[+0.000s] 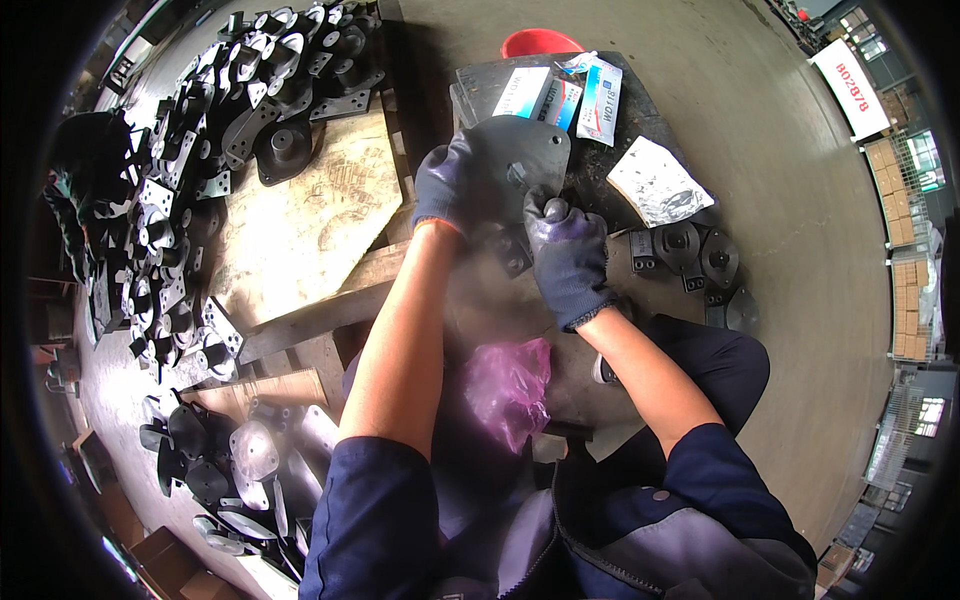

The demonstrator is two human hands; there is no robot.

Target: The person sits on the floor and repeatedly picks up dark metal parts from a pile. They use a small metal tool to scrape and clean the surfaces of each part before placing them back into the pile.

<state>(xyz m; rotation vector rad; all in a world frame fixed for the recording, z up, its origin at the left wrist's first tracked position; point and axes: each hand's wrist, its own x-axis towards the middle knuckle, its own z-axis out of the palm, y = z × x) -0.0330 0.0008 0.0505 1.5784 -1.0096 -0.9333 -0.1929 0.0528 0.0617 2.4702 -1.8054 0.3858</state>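
A flat dark metal plate [535, 145] with rounded corners and small holes is tilted up before me. My gloved left hand [442, 185] grips its left edge, the fingers partly behind it. Just below the plate's lower right side, my gloved right hand [568, 245] is closed, its fingertips close to the plate. Whatever lies inside that fist, if anything, is hidden. Beyond the plate, blue and white packets [600, 100] lie on a black tabletop [480, 85]. A smudged white sheet [658, 182] rests at the tabletop's right edge.
Many metal brackets [283, 148] crowd a wooden board [310, 225] on the left. Loose plates [205, 480] are piled at lower left. A pink plastic bag [508, 390] lies below my hands. Black parts [680, 245] sit at right; a red basin [541, 43] stands beyond the tabletop.
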